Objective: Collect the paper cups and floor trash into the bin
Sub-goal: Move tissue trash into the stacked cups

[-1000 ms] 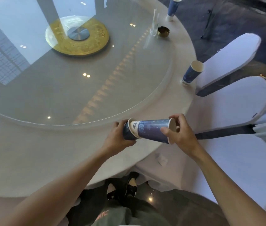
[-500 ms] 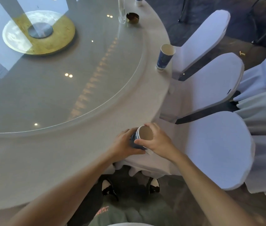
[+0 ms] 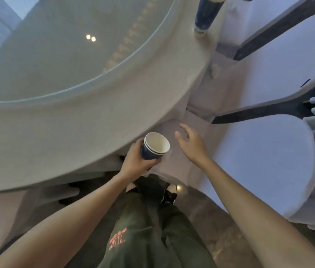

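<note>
- Left hand (image 3: pixel 133 163) clasping nested cups (image 3: pixel 153 147), mouth up; right hand (image 3: pixel 190 143) spread and empty just beside.
- Further cup (image 3: pixel 205 15) standing well beyond the right hand at table (image 3: pixel 60 132) edge.
- Risk: hasty reach could topple it floorward.

Tight gap between desk edge and chairs

The desk (image 3: pixel 87 120) rim bounds the left, white-covered chairs (image 3: pixel 259 161) crowd the right; the open right hand (image 3: pixel 190 144) hangs in the narrow channel between, with bare cloth ahead up to a standing cup (image 3: pixel 204 14).
</note>
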### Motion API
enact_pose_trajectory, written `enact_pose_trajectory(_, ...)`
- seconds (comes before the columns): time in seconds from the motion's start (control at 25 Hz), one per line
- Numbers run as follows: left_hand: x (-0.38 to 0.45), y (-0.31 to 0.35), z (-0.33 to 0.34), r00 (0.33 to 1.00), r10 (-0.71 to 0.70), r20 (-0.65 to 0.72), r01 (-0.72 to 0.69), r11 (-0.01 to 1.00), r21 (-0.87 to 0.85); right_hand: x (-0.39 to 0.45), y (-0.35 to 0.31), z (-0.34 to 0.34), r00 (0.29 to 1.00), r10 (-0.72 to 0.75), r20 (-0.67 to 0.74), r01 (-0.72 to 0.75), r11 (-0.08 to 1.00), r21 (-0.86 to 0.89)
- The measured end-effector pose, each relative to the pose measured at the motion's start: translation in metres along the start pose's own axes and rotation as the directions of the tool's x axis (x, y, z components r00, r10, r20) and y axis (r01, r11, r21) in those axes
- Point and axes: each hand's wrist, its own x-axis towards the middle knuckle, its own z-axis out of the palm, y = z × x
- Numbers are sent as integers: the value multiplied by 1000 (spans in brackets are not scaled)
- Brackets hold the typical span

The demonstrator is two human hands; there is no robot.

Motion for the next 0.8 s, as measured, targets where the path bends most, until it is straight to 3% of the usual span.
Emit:
enact_pose_trajectory(0.08, 8, -29, 21, 997, -72, 10, 72, 997, -10, 28, 40, 21, 998, 38, 52, -27, 981, -193)
enact_pose_trajectory(0.16, 21, -59, 39, 993, -113, 30, 114, 993, -39, 53, 72, 46, 984, 34, 176, 46, 901, -432)
enact_pose_trajectory(0.28, 52, -108, 63, 986, -150, 71, 153, 987, -44, 92, 112, 96, 941, 61, 332, 154, 796, -585)
enact_pose_trajectory(0.4, 76, -152, 81, 985, -159, 63, 162, 986, -42, 121, 149, 149, 902, 56, 428, 238, 763, -601)
enact_pose_trajectory(0.6, 93, -190, 97, 982, -179, 57, 183, 981, -60, 135, 193, 207, 925, -98, 368, 338, 655, -676)
enact_pose_trajectory(0.68, 91, -192, 100, 981, -180, 68, 183, 982, -37, 130, 201, 205, 936, -91, 339, 307, 681, -665)
enact_pose_trajectory(0.8, 75, -172, 96, 980, -175, 93, 177, 984, -21, 114, 191, 174, 957, 43, 288, 126, 831, -541)
